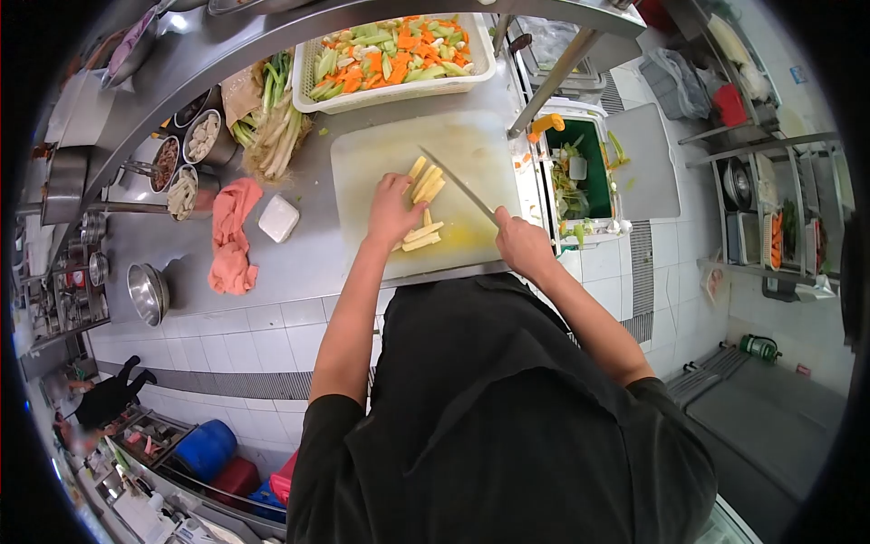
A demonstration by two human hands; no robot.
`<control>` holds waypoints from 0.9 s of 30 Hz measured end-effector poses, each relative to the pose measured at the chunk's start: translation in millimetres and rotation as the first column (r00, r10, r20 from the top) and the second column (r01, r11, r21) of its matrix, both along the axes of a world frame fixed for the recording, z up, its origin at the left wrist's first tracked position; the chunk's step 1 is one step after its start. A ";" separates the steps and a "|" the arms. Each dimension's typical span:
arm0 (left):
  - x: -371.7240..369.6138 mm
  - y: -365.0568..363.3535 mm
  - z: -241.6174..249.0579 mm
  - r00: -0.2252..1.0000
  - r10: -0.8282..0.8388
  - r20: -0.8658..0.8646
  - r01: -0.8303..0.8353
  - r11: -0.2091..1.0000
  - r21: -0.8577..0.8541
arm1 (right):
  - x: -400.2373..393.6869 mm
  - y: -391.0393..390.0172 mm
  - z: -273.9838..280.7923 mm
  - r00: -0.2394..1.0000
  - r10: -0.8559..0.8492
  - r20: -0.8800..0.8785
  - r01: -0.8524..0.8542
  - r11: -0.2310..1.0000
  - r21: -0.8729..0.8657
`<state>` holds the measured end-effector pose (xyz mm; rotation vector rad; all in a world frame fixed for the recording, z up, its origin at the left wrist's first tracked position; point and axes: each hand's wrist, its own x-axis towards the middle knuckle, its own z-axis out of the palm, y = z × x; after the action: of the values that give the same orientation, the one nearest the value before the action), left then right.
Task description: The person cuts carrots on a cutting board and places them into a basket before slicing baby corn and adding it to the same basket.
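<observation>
On the pale cutting board (362, 163), yellow sticks of food (428, 184) lie in a small bunch, with more sticks (421, 238) just below them. My left hand (395, 210) rests against the left side of the bunch, its fingers bent and its thumb reaching toward the sticks. My right hand (523, 243) is closed round the handle of a long knife (460, 184). The blade points up and left, just right of the sticks; whether it touches them is unclear.
A white basket (304, 77) of cut vegetables stands behind the board. Green onions (275, 127), a pink cloth (234, 238), a white block (278, 219) and metal bowls (147, 294) are leftward. A scrap bin (594, 168) stands right. Another person (107, 396) is far lower left.
</observation>
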<state>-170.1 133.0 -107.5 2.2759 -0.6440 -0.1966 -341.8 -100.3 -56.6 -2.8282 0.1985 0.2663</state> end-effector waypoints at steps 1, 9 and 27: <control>1.3 -0.1 0.9 0.999 -0.029 0.016 0.029 0.999 -0.015 | -1.2 3.6 5.5 0.999 0.025 -0.028 -0.026 0.999 -0.035; 7.7 -10.9 4.1 0.990 -0.137 -0.028 0.139 0.987 0.081 | 6.3 22.9 -24.9 0.992 0.080 -0.099 -0.078 0.997 0.022; -79.2 67.7 -5.9 0.951 0.236 -0.200 -0.253 0.966 -0.059 | -33.4 10.8 8.8 0.984 0.174 -0.037 -0.170 0.981 0.099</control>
<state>-249.3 200.7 -113.5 2.1978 -0.2616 -0.2584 -375.2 -89.5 -47.8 -2.7487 -0.0490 0.3675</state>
